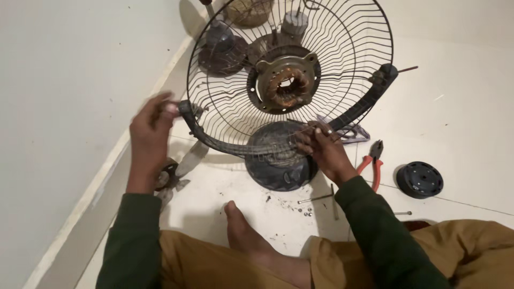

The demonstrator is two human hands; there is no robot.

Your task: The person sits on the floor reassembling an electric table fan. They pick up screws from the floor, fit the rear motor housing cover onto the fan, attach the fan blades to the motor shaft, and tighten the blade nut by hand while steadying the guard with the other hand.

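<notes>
Fingers (160, 109) of the left hand (150, 136) pinch the left rim of the wire fan guard (321, 48); right hand (324, 150) grips its lower wires. Guard: tilted upright over the floor (460, 123), top edge cut off. Rusty motor stator (286, 83): seen through guard centre. Dark round base (278, 160): below guard, partly hidden. Red-handled pliers (373, 160) and black round cap (420, 180): right of guard. Objects behind guard: hard to make out.
</notes>
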